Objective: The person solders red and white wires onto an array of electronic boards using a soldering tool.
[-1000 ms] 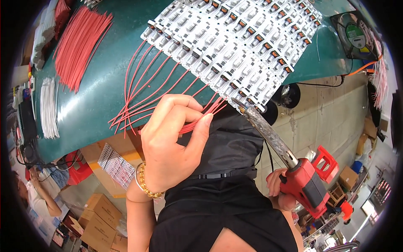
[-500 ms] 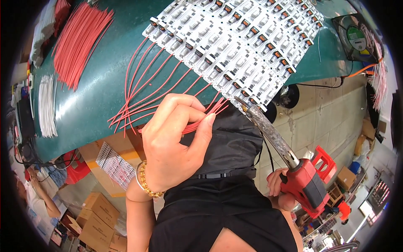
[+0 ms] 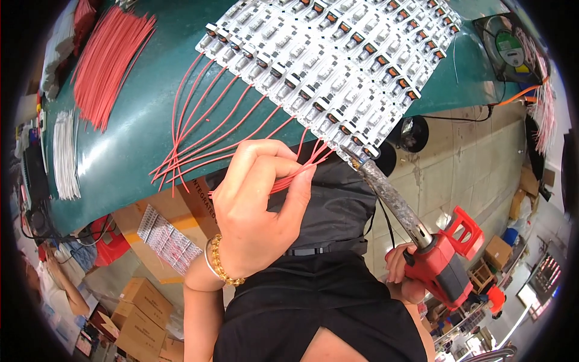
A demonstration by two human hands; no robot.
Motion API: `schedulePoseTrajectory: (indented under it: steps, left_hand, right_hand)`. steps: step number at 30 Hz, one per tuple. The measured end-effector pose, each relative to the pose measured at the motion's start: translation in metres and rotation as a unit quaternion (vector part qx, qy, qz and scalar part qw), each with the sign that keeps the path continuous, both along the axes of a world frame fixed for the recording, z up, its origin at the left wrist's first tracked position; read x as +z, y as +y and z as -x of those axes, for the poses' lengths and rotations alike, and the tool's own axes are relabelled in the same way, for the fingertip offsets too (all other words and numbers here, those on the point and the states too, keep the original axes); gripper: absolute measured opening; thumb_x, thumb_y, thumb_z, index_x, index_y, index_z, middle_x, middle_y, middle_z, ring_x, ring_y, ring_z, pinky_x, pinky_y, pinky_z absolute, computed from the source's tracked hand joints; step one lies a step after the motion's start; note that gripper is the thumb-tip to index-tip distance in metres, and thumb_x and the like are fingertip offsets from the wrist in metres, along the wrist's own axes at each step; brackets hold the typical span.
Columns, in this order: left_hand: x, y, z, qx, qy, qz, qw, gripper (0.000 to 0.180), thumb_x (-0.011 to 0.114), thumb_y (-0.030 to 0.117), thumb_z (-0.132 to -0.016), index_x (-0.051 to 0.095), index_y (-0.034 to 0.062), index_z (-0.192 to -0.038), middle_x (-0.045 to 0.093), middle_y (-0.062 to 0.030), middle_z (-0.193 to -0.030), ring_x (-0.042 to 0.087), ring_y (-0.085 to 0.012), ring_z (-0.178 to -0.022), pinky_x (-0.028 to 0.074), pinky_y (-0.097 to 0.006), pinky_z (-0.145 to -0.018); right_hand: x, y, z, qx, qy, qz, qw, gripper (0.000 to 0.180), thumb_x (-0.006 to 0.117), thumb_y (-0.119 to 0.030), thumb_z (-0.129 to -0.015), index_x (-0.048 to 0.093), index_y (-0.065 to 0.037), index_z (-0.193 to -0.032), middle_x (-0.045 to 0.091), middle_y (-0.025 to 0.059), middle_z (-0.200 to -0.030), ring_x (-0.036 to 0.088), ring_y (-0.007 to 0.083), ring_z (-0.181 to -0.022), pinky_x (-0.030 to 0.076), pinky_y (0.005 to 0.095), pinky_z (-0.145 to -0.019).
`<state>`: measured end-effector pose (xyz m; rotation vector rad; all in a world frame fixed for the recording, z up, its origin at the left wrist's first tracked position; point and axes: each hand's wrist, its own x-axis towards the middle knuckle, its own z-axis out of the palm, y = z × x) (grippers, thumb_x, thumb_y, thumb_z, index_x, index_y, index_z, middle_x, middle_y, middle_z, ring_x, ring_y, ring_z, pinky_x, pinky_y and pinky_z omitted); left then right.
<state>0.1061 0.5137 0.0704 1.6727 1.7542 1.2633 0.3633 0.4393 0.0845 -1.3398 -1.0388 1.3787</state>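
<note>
Wires (image 3: 289, 176) in red insulation ran pinched between the thumb and fingers of the left hand (image 3: 259, 211), which was closed around the bundle just short of the panel of small white-and-black boards (image 3: 325, 66) lying beyond the fingertips on the green worktable (image 3: 126, 151). To the right of that hand, the right hand (image 3: 405, 274) was wrapped around the red grip of a soldering gun (image 3: 416, 241), its long grey barrel angled up so the tip met the nearest edge of the panel, just beside the wire ends. More red leads already fanned out from the panel's left edge, beyond the left knuckles. Done well, this joint would seem to call for one lead held dead steady against its pad, fingers kept clear of the hot barrel, and the tip kept on only as long as the solder needs to flow. Farther left of the hands lay a loose sheaf of red wires (image 3: 105, 60) and a bundle of white ones (image 3: 63, 154); cardboard boxes (image 3: 142, 311) stood on the floor below the left wrist.
</note>
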Motion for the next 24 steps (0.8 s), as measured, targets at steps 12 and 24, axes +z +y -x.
schedulePoseTrajectory:
  steps: [12,24]
  left_hand:
    - [0.001,0.003,0.002,-0.012,0.0,0.005,1.0,0.016,0.074,-0.004,-0.07,0.06,0.0005,-0.076,0.06,-0.0086,-0.083,0.061,-0.0183,-0.065,0.049,-0.027,-0.053]
    - [0.001,0.003,0.002,-0.009,-0.004,0.006,1.0,0.015,0.074,-0.004,-0.071,0.061,0.0004,-0.077,0.06,-0.0091,-0.083,0.061,-0.0191,-0.066,0.049,-0.028,-0.054]
  right_hand:
    - [0.004,0.004,-0.009,0.074,-0.205,-0.015,0.976,0.069,0.057,-0.075,-0.074,0.05,-0.008,-0.062,0.051,-0.0018,-0.056,0.05,0.0096,-0.047,0.038,0.0245,-0.047]
    - [-0.017,-0.013,-0.023,0.054,-0.091,0.01,0.994,0.079,0.073,-0.069,-0.06,0.046,-0.001,-0.09,0.052,-0.0034,-0.058,0.05,0.0057,-0.051,0.038,0.0206,-0.048]
